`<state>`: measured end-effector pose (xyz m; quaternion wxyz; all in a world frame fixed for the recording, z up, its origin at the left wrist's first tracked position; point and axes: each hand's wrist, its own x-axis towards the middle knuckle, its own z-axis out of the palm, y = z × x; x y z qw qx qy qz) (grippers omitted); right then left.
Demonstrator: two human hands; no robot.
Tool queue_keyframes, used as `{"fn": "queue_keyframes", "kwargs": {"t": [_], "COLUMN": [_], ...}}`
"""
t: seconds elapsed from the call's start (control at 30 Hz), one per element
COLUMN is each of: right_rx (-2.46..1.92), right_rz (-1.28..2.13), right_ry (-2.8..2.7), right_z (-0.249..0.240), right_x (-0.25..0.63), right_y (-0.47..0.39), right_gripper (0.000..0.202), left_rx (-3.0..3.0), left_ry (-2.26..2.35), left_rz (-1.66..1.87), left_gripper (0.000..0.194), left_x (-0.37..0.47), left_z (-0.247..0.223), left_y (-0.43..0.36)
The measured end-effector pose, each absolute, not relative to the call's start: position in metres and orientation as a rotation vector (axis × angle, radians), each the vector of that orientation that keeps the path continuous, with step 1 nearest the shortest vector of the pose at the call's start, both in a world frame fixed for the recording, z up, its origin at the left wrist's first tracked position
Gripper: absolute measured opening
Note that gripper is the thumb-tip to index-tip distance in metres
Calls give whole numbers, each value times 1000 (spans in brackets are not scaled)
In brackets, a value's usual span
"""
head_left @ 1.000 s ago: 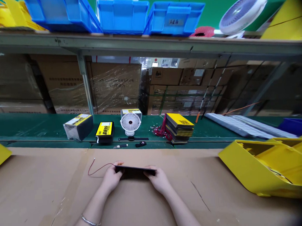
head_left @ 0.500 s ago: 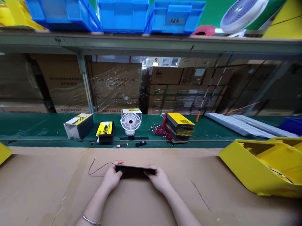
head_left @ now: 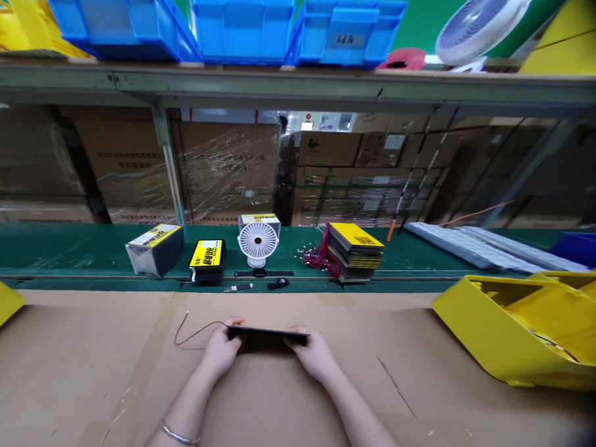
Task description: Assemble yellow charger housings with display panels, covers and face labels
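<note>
A thin dark panel [head_left: 267, 337] is held up at a tilt between both hands, low in the middle of the head view. My left hand [head_left: 225, 346] grips its left edge, and my right hand [head_left: 309, 351] is closed on its right edge. From the left end of the panel a thin red wire [head_left: 201, 330] curls out, tipped with a small white connector. The face of the panel turned away from me is hidden. On the green bench beyond stands a stack of flat yellow-topped panels [head_left: 356, 247], with bundled red wires [head_left: 319, 255] beside it.
Cardboard [head_left: 87, 364] covers the near worktop. Yellow housings [head_left: 505, 333] lie at right. A small white fan [head_left: 258, 242], a black wristwatch [head_left: 261, 273], a cutter knife [head_left: 239, 288] and yellow-labelled packs [head_left: 207, 260] are on the bench. Blue bins [head_left: 245, 31] stand on the shelf above.
</note>
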<state>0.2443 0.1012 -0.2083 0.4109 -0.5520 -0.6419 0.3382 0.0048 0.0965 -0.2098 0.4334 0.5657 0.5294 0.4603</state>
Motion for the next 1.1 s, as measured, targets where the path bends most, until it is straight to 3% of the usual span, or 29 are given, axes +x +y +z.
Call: {"fn": "queue_keyframes", "kwargs": {"t": [1.1], "right_rx": [-1354], "right_rz": [836], "right_ry": [-1631], "right_z": [-201], "right_x": [244], "right_y": [101], "right_gripper": [29], "left_rx": [1346], "left_ry": [1293], "left_rz": [1167], "left_gripper": [38], "left_x": [10], "left_z": [-217], "left_y": [101]}}
